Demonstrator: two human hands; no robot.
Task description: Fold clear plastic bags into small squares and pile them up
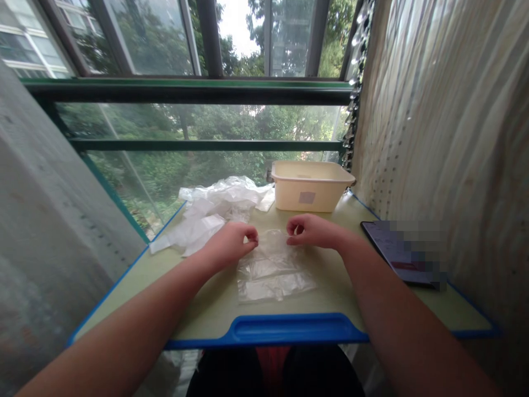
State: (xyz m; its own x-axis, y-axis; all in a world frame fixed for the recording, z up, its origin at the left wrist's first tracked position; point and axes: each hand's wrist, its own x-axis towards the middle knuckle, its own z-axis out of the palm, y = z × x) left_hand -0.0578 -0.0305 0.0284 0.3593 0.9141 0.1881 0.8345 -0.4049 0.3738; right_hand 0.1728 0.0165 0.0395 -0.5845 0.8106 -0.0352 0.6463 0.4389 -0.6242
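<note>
A clear plastic bag (275, 273) lies creased on the pale green tabletop, its near end flat toward the table's front. My left hand (237, 241) pinches the bag's far left corner between thumb and fingers. Opposite it, my right hand (309, 230) has its fingers closed on the far right corner. Between the two hands the far edge of the bag is stretched out. Beyond my left hand rests a loose heap of thin, whitish plastic bags (223, 201).
A cream plastic tub (306, 187) with a small label stands at the back. On the right lies a dark tablet-like device (397, 256), partly blurred out. The table (198, 322) has a blue rim with a front groove. A green railing (206, 146) and windows are behind, a curtain (446, 138) at right.
</note>
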